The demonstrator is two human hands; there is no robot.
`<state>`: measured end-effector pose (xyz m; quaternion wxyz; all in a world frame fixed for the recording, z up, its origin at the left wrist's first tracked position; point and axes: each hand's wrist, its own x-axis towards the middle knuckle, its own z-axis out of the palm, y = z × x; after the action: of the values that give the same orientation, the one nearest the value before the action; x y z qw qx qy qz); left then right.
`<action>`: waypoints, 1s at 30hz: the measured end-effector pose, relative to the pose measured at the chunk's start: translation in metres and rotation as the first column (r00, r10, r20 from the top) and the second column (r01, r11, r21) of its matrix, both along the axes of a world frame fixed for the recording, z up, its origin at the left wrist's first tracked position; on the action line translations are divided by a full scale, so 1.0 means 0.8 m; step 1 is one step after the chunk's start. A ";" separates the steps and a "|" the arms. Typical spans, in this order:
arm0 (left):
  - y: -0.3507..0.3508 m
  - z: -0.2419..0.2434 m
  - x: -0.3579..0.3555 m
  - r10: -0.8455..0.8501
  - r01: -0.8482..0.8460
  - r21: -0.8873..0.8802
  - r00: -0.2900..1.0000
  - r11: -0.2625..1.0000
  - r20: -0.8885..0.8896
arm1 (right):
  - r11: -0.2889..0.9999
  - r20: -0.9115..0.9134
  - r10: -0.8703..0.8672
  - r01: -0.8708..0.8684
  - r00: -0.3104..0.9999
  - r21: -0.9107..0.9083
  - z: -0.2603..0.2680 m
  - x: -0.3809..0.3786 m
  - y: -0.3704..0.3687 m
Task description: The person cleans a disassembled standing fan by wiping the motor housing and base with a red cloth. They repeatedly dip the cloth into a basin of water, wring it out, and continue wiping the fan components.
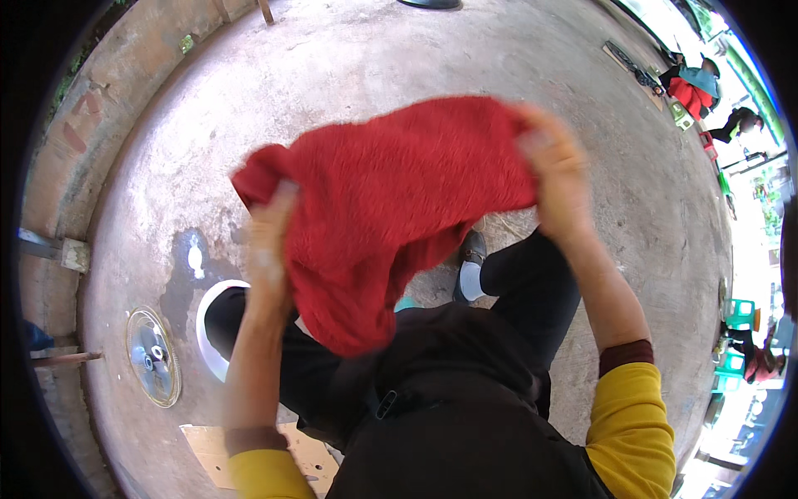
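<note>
A red cloth [411, 168], apparently a fleecy towel or garment, is stretched between my two hands above my lap. My left hand [271, 231] grips its left edge, where a corner folds over and sticks up. My right hand [555, 168] holds the upper right edge. The lower left part hangs in loose folds over my dark trousers. Both hands are blurred, and the cloth hides part of the floor and my legs.
A white basin [206, 330] stands by my left leg, with a round wire fan guard [153, 357] farther left. Cardboard [209, 452] lies at lower left. A low wall [75, 150] borders the left. Seated people [692, 90] and green plastic stools [742, 314] are at far right.
</note>
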<state>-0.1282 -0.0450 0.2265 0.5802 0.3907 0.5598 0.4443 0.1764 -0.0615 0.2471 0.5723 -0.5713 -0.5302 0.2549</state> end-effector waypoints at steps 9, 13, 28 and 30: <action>0.009 -0.027 -0.055 -0.198 0.251 -0.215 0.950 0.944 0.241 | 0.812 -0.776 0.182 -0.537 0.604 -0.228 -0.041 0.072 0.004; 0.059 -0.039 -0.093 -0.430 0.425 0.073 0.880 0.902 0.200 | 0.848 -0.732 0.166 -0.474 0.661 -0.236 -0.025 0.101 0.009; 0.029 0.018 -0.014 -0.265 0.203 0.353 0.954 0.913 0.137 | 0.980 -0.405 0.156 -0.193 0.901 -0.052 0.049 0.053 -0.022; 0.021 0.004 -0.016 -0.108 0.076 0.308 0.990 0.948 0.088 | 0.995 -0.303 0.091 -0.096 0.949 -0.001 0.039 0.056 -0.022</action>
<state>-0.1409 -0.0280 0.2295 0.5614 0.4773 0.4353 0.5173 0.2213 -0.0791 0.2782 0.6297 -0.5042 -0.4606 0.3703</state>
